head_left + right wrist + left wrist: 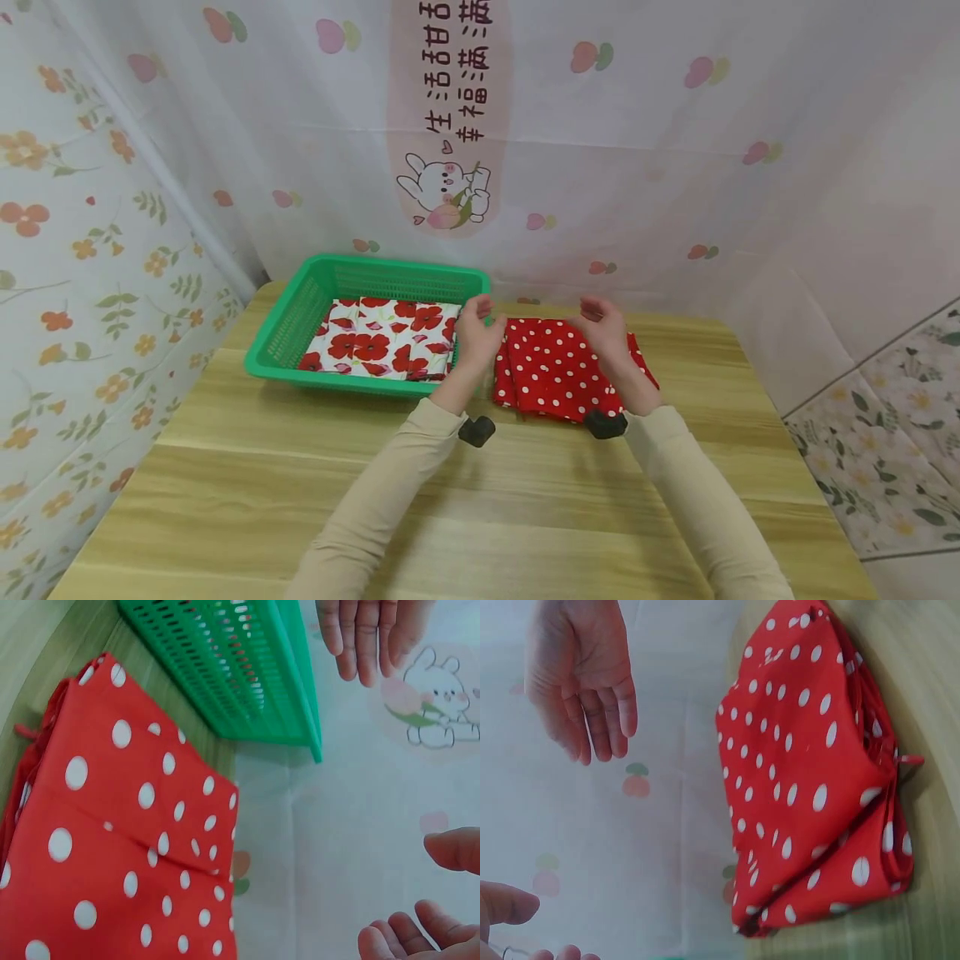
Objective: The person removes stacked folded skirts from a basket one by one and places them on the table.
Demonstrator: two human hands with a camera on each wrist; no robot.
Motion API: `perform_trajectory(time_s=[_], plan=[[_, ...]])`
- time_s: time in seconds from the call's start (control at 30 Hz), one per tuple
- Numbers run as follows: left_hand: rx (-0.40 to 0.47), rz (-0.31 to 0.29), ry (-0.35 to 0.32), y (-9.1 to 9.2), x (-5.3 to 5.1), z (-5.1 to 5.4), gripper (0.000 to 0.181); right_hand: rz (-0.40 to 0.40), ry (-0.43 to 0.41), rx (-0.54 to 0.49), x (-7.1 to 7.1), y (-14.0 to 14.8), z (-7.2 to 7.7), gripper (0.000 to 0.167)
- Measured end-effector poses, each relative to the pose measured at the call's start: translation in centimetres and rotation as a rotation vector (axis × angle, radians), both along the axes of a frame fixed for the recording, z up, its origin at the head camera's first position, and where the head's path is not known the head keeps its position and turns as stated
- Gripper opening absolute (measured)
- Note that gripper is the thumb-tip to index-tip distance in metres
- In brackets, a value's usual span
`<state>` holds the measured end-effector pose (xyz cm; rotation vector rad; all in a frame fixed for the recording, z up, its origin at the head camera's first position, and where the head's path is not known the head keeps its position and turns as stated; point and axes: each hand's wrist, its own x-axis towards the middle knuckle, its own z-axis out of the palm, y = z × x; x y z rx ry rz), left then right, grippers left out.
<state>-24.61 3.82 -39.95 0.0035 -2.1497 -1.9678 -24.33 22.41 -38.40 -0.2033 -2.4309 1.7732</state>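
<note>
A folded red cloth with white dots (551, 371) lies on the table, its layers showing along one edge in the left wrist view. Above its left side hovers my left hand (477, 337), fingers loosely bent and holding nothing. My right hand (603, 333) is raised over the cloth's right part, also holding nothing, its fingers (607, 724) relaxed. Both palms face each other with a gap between. Left of the cloth stands a green plastic basket (300, 377) with a folded white cloth with red flowers (382, 342) inside.
The wooden table (480, 517) extends toward me. Behind it hangs a white curtain (637, 183) printed with fruit and a rabbit. A flowered curtain (90, 250) borders the left side, and flowered tiles (900, 433) lie to the right.
</note>
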Motion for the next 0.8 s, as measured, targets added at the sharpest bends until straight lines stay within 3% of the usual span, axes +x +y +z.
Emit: perform_trajectory(time_s=[0.37, 0.8], plan=[[-0.017, 0.063, -0.054, -3.9, -0.9, 0.9, 0.038, 0.081, -0.011, -0.044, 0.2, -2.6, 0.8, 0.046], [0.023, 0.109, -0.202, -9.8, -1.5, 2.6, 0.045, 0.161, -0.026, -0.117, 0.1, -5.6, 1.1, 0.044]])
